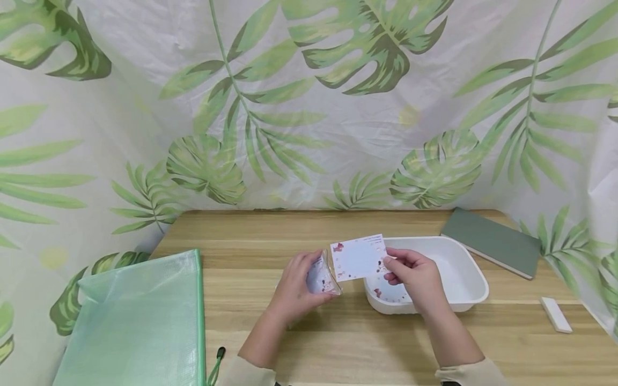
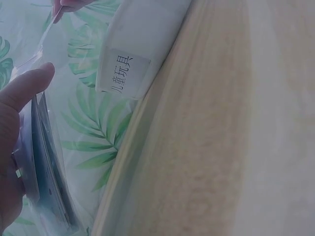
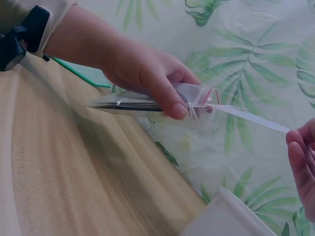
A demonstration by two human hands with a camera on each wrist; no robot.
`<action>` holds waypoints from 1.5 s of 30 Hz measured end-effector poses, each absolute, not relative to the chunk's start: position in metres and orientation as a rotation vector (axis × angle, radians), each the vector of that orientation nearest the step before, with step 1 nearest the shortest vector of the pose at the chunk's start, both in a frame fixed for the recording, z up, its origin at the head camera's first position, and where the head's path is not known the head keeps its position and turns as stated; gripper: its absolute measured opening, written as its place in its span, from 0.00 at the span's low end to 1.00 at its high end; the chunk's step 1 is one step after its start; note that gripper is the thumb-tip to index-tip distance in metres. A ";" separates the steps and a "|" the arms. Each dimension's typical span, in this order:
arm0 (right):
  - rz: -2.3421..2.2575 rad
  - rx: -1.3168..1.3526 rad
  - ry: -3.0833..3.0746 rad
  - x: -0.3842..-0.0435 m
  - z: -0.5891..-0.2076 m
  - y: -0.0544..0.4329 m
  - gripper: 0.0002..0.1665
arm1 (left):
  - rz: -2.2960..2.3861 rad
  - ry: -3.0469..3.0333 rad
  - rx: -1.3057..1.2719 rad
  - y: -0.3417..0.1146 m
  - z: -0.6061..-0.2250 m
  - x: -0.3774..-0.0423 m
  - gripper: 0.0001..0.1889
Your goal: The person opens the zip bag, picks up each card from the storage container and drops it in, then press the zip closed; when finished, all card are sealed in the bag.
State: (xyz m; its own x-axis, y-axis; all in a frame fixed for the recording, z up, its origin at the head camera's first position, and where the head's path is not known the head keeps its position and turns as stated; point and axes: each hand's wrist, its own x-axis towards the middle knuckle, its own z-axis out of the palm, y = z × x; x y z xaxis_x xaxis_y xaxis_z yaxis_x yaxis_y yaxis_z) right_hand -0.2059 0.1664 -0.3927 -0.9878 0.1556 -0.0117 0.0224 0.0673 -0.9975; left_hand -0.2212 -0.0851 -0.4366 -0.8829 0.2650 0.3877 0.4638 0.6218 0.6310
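Observation:
My left hand grips a clear plastic bag with several cards inside, thumb on one side and fingers on the other. Between the thumb and fingers of my right hand is a white printed card with small reddish pictures along its edges. The card's left end is right at the bag's mouth, where a red line runs along the plastic in the right wrist view. Below my right hand, a similar printed card lies in the white plastic basin, partly hidden by that hand.
A translucent green mesh pouch lies at the left, with a dark-tipped green cord beside it. At the back right is a grey-green notebook, and a small white block lies near the right edge. The basin bears a printed label.

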 end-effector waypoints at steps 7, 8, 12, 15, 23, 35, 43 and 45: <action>2.098 -0.183 -2.285 -0.204 -0.394 0.162 0.21 | -1.128 -2.619 -0.544 -0.085 -0.434 -0.221 0.48; 2.103 -0.187 -2.286 -0.204 -0.394 0.162 0.21 | -1.132 -2.619 -0.539 -0.086 -0.434 -0.221 0.48; 2.099 -0.207 -2.302 -0.202 -0.393 0.162 0.22 | -1.119 -2.614 -0.541 -0.086 -0.434 -0.221 0.48; 2.092 -0.219 -2.319 -0.202 -0.392 0.163 0.22 | -1.122 -2.609 -0.540 -0.086 -0.434 -0.221 0.48; 2.104 -0.226 -2.316 -0.201 -0.391 0.162 0.22 | -1.120 -2.587 -0.562 -0.087 -0.436 -0.221 0.47; 2.168 -0.144 -2.304 -0.202 -0.391 0.167 0.23 | -1.098 -2.642 -0.611 -0.086 -0.437 -0.221 0.47; 2.159 -0.125 -2.359 -0.204 -0.396 0.166 0.24 | -1.108 -2.650 -0.608 -0.085 -0.436 -0.220 0.47; 2.149 -0.132 -2.356 -0.204 -0.397 0.164 0.24 | -1.109 -2.652 -0.618 -0.085 -0.436 -0.219 0.47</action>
State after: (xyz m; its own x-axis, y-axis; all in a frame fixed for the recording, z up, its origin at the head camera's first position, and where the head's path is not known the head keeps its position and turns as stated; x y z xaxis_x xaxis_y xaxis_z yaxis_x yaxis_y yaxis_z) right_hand -0.2037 0.1643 -0.3968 -0.9953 0.0277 -0.0927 0.0949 0.0906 -0.9914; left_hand -0.2190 -0.0850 -0.4358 -0.8923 0.2997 0.3375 0.4508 0.6311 0.6313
